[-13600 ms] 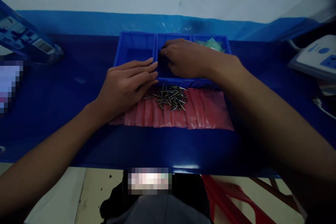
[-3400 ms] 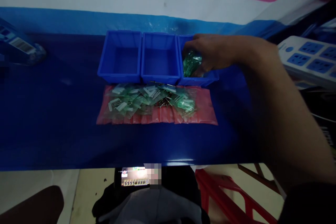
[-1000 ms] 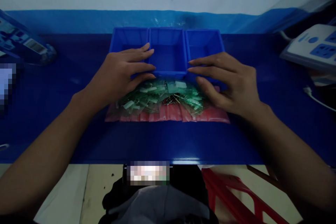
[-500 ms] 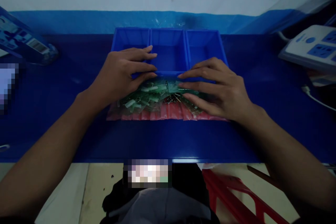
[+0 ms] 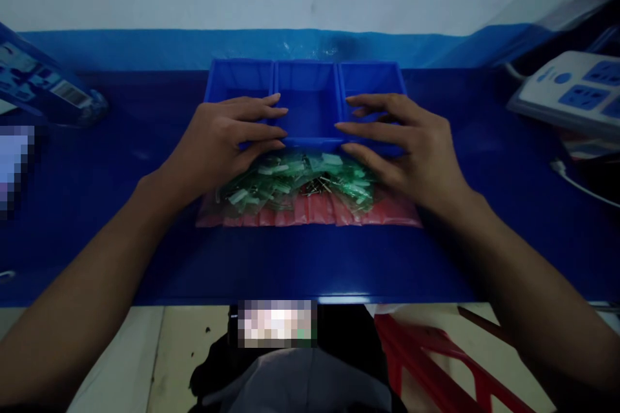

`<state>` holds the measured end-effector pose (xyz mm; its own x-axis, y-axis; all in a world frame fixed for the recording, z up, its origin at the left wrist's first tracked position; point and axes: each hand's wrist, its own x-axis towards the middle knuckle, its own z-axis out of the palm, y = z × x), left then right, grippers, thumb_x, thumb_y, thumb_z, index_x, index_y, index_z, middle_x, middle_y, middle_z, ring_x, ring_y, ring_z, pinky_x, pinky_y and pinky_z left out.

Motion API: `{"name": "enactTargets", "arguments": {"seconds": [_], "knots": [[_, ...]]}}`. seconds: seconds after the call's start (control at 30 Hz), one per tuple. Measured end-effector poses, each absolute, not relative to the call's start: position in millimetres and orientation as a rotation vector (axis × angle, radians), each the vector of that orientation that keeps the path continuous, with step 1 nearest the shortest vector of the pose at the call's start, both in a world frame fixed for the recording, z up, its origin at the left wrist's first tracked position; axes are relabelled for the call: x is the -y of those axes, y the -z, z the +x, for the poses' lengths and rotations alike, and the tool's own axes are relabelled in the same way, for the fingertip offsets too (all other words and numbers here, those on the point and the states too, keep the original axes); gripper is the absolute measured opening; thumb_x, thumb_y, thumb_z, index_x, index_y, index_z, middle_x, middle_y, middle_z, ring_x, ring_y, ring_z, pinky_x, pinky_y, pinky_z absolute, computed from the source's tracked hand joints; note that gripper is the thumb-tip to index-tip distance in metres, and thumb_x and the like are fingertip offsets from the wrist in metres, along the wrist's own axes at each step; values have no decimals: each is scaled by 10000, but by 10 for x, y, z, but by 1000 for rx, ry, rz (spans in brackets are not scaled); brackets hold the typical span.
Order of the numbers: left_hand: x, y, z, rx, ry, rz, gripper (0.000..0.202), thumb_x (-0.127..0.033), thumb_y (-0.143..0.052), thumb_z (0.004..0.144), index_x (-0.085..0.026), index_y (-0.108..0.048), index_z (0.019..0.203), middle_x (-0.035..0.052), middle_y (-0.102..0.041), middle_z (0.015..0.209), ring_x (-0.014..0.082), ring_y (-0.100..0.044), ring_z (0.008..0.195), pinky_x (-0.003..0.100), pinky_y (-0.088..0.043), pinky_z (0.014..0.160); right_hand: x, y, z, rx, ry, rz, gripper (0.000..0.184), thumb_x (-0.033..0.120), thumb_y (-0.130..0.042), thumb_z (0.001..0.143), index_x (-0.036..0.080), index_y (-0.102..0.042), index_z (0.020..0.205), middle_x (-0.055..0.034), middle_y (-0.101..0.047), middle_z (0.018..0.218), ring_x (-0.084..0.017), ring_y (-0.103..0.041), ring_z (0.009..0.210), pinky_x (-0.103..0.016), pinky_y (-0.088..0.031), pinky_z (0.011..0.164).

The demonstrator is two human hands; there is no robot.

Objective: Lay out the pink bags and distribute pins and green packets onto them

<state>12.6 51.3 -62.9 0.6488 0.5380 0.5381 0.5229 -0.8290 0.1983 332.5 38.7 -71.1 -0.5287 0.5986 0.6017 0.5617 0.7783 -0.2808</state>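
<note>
Three blue plastic bins stand side by side: a left bin (image 5: pixel 241 77), a middle bin (image 5: pixel 307 97) and a right bin (image 5: pixel 372 79). My left hand (image 5: pixel 225 139) lies across the front of the left bin, fingers stretched apart and tips reaching to the middle bin. On the other side my right hand (image 5: pixel 411 139) rests over the front of the right bin, its fingers spread and thumb low by the front corner. Just before the bins lies a clear plastic bag (image 5: pixel 310 210) with a red lower band, holding many small green and whitish pieces and thin metal pins. Both hands partly cover it.
A white power strip (image 5: pixel 571 87) sits at the right, with a white cable (image 5: pixel 588 184) below it. At the left are a blue printed package (image 5: pixel 46 80) and a blurred-out screen (image 5: pixel 14 164). A red stool (image 5: pixel 436 361) stands under the blue table (image 5: pixel 300 264).
My right hand has shifted up and its fingers have spread more, showing more of the bag. The right bin has moved slightly left against the middle bin. My left hand has hardly moved.
</note>
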Motion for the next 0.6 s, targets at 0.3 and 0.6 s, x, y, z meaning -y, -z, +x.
{"name": "enactTargets", "arguments": {"seconds": [0.3,0.6], "knots": [[-534,651,124,-921,-931,2839,145,-355,-690,1087,-295,-789,1174,-1,-776,1352,241,-732,1336,501,-695,1100,-411,741,3267,2275,27,-817,185,296,-732,1016,254,-836,1163,-64,-783,1341,-286,-802,1060,-490,-670,907],[-354,424,136,-794,-903,3190,494,-698,-637,1018,-241,-788,1126,78,-776,1068,306,-729,1096,478,-658,856,-170,659,3113,2436,204,-538,354,320,-726,1018,234,-695,1360,-62,-805,1274,-302,-745,1097,-479,-575,805]]}}
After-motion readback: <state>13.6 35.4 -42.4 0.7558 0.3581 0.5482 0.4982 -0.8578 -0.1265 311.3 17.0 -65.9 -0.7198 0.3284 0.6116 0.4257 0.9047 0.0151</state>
